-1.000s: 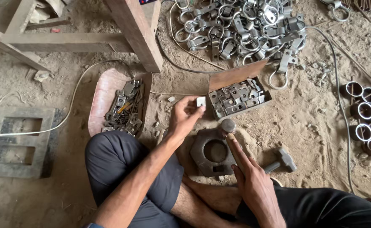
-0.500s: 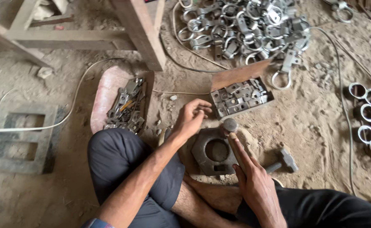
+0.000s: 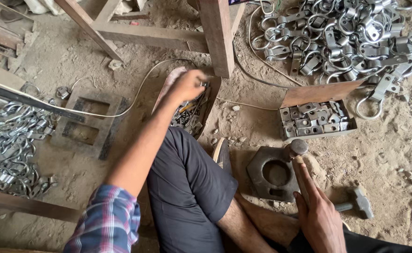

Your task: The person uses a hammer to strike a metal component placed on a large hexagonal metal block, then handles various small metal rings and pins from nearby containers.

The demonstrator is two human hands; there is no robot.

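Note:
My left hand (image 3: 189, 86) reaches out to the left over an open box of small tools and parts (image 3: 192, 117). Its fingers are curled, and a small metal piece shows at the fingertips. My right hand (image 3: 318, 218) grips the wooden handle of a hammer, index finger laid along it. The hammer's head (image 3: 297, 147) rests on the upper right corner of a dark metal block with a round hole (image 3: 274, 173), which lies in the dirt in front of my legs.
A box of flat metal plates (image 3: 316, 121) lies beyond the block. A large pile of metal ring clamps (image 3: 341, 37) is at the top right, another pile (image 3: 9, 150) at the left. A second hammer (image 3: 356, 202), wooden legs (image 3: 217, 33) and a hollow block (image 3: 91, 119) lie around.
My left hand has swung from above the metal block out to the left, to the box of small parts. The view has turned left. My right hand and the hammer stay put.

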